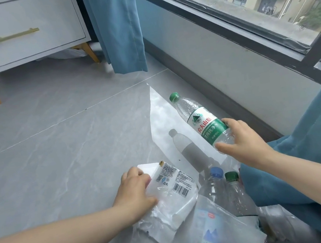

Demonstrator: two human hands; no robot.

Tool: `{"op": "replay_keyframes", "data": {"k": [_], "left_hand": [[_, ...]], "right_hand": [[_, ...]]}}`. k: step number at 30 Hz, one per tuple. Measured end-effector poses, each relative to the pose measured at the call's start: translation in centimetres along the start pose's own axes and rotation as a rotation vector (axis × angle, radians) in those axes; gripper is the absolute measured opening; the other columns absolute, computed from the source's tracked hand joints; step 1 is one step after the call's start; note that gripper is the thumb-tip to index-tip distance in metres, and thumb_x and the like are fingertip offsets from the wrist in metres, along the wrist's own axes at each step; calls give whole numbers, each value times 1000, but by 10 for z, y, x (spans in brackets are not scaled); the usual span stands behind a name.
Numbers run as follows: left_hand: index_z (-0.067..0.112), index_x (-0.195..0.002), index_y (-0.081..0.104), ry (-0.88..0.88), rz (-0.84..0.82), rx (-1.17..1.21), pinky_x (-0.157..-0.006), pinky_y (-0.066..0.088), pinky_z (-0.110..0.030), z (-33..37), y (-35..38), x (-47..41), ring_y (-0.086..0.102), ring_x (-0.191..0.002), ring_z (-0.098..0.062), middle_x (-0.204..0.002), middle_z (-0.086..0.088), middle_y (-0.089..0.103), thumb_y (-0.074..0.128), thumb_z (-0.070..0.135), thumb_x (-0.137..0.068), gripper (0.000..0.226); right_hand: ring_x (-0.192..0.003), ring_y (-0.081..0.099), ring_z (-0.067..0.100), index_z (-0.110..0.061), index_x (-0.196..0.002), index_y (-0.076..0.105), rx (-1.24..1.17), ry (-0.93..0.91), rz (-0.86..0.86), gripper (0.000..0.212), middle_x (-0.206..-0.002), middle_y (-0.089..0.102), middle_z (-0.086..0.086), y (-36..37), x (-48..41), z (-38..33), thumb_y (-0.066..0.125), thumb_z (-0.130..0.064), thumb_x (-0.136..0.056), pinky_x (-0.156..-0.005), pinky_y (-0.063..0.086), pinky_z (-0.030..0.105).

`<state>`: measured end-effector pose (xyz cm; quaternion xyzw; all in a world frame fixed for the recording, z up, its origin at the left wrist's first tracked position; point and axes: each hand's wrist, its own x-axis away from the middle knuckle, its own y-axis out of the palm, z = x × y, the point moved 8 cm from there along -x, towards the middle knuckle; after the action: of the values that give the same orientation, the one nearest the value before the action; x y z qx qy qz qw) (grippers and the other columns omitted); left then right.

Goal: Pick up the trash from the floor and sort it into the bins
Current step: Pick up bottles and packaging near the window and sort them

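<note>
Since the bottle (202, 122) looks empty, it's likely light and crushy. It's gripped low on the body by the right hand (242, 143), right of centre. A slippery, crinkly wrapper (173, 185) is clutched by the left hand (135, 192), lower centre. Other bottles (217, 172) are half hidden by the curtain (312, 159), and no bins are seen.

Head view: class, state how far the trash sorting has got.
Done: nothing clearly; no bin shows. In hand: right hand grips a labelled bottle, lifted off the floor; left hand holds a wrapper. Left: blue-cap bottle, second green-cap bottle and clear plastic by the curtain.
</note>
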<state>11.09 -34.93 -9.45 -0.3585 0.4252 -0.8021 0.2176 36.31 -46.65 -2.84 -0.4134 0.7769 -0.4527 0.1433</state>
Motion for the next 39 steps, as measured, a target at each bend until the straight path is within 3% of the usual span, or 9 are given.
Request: {"op": "replay_keyframes", "data": {"k": [3, 5, 11, 16, 19, 22, 28, 36, 39], "left_hand": [[22, -83, 48, 83, -20, -95, -105, 32, -30, 9, 2, -8, 19, -136, -26, -152, -4, 18, 67, 33, -74, 24], [18, -106, 51, 71, -75, -130, -113, 25, -32, 7, 6, -17, 9, -144, -28, -158, -7, 5, 70, 37, -74, 41], [19, -151, 5, -17, -199, -75, -120, 14, -37, -5, 12, -33, -2, -148, -25, -160, -3, -3, 80, 47, -65, 118], [19, -149, 10, -30, -145, -172, -109, 33, -36, -6, 6, -39, 23, -134, -25, -143, -1, 24, 82, 56, -52, 127], [21, -120, 40, -123, -105, -187, -96, 41, -33, -10, 0, -37, 32, -116, -22, -119, 0, 33, 85, 60, -39, 100], [22, -91, 44, -209, -89, -158, -87, 43, -29, -14, -4, -34, 35, -110, -22, -105, 2, 30, 87, 58, -38, 77], [22, -85, 48, -224, -93, -24, -65, 43, -25, -17, -16, -29, 56, -83, -15, -93, 5, 54, 87, 46, -48, 58], [13, -97, 66, -289, -37, 550, -76, 60, -42, -65, -70, -25, 72, -80, -24, -92, -4, 74, 94, 24, -41, 63], [15, -100, 65, -267, -21, 626, -71, 58, -36, -72, -80, -22, 72, -80, -24, -95, -4, 74, 92, 13, -51, 56]], "right_hand": [[-97, 46, 11, -22, -141, 35, 2, 6, -4, 68, -114, 42, -4, 2, -1, 2, 66, -32, -81, -76, 38, 28], [-97, 45, 10, -22, -141, 35, 4, 9, -10, 68, -114, 41, -5, 5, -3, 3, 66, -32, -82, -75, 37, 27], [-97, 44, 11, -21, -142, 34, 4, 11, -23, 69, -119, 44, -1, 13, -6, 5, 66, -32, -82, -79, 38, 28], [-100, 43, 11, -21, -143, 34, -4, 19, -34, 70, -126, 45, 2, 18, -10, 9, 65, -32, -82, -79, 37, 27], [-100, 44, 11, -22, -143, 34, -9, 19, -31, 70, -125, 46, 1, 19, -12, 10, 65, -32, -81, -77, 37, 27], [-97, 45, 12, -22, -143, 35, -11, 12, -33, 69, -124, 45, 2, 17, -11, 8, 66, -31, -81, -72, 37, 25], [-100, 43, 10, -21, -143, 33, -17, 6, -13, 71, -123, 44, 0, 6, -9, 2, 66, -29, -81, -78, 35, 26], [-99, 43, 10, -22, -142, 34, -24, -15, 5, 70, -115, 42, -3, -2, -1, -11, 67, -29, -81, -76, 35, 25], [-99, 44, 11, -22, -142, 34, -20, -21, -6, 69, -116, 42, -2, 0, 4, -13, 66, -29, -81, -73, 36, 26]]}}
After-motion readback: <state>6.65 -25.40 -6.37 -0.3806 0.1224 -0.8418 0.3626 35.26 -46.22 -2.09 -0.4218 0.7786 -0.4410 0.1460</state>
